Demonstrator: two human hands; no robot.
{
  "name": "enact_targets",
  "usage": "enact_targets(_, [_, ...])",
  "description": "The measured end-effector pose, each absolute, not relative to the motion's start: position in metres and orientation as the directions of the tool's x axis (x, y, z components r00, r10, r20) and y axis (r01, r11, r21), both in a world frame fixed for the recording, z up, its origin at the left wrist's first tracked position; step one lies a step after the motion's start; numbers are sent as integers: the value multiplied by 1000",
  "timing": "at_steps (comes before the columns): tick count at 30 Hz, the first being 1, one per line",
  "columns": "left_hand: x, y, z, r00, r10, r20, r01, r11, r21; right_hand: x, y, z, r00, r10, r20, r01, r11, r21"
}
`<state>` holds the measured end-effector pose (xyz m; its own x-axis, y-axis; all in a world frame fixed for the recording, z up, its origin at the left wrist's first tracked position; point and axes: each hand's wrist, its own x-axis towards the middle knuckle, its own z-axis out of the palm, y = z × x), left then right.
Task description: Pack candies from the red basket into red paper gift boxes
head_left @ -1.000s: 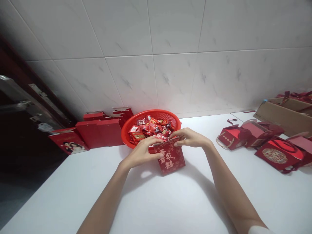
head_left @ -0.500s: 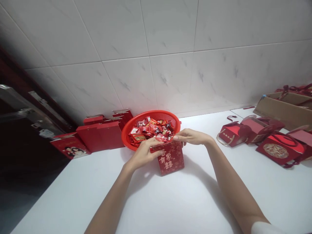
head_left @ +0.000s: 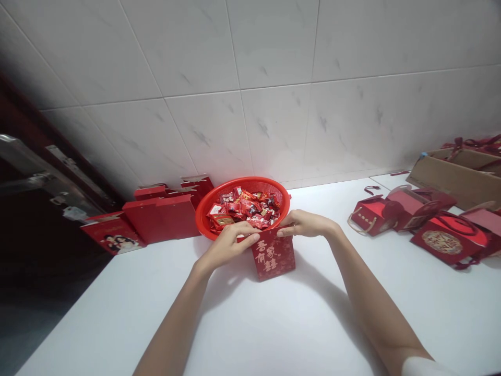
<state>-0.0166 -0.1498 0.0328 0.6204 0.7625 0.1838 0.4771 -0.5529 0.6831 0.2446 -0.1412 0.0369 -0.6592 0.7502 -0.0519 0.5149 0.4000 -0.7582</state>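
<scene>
A red paper gift bag (head_left: 276, 257) with pale gold characters stands upright on the white table, its top edge pinched between both hands. My left hand (head_left: 230, 244) grips the top left corner, thumb in front and fingers behind. At the top right, my right hand (head_left: 303, 224) holds the same edge, its thumb on the front face; some of its fingers are hidden behind the bag. Just behind the bag sits a red plastic basket (head_left: 203, 211) full of wrapped candies (head_left: 245, 206).
Several red paper bags (head_left: 166, 216) stand at the left against the tiled wall. On the right are red gift boxes (head_left: 450, 240) with cord handles and an open cardboard box (head_left: 450, 175). The white table (head_left: 250, 334) has its left edge beside a dark doorway.
My right thumb has come down onto the bag's front face. My left thumb has moved up toward the top edge, uncovering more of the characters. The bag's top now looks flatter and closed.
</scene>
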Motion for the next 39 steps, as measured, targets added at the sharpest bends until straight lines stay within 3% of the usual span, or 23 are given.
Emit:
enact_targets(7, [-15, -149, 34, 623, 746, 236, 504, -613, 608, 245, -140, 31, -638, 770, -6, 519, 424, -742])
enact_targets(11, [-13, -149, 35, 622, 739, 259, 505, -632, 589, 247, -149, 17, -586, 803, 112, 384, 396, -834])
enact_targets(15, [-12, -149, 33, 620, 747, 242, 478, -604, 638, 250, -175, 3, -408, 886, 220, 280, 351, -894])
enact_targets(22, [-18, -146, 35, 595, 778, 202, 493, -552, 672, 314, -261, 23, 54, 944, 325, 465, 265, -845])
enact_targets(26, [-19, -145, 38, 627, 757, 185, 502, -574, 647, 376, -317, 31, 415, 828, 377, 590, 71, -804])
enact_targets(30, [-19, -146, 39, 660, 733, 167, 493, -590, 639, 421, -348, 19, 741, 563, 366, 558, -213, -802])
enact_targets(33, [-20, -146, 39, 669, 727, 156, 490, -589, 643, 435, -349, 13, 803, 483, 348, 530, -314, -787])
enact_targets(39, [-21, -149, 38, 682, 714, 156, 472, -593, 653, 442, -331, 20, 795, 494, 351, 568, -405, -716])
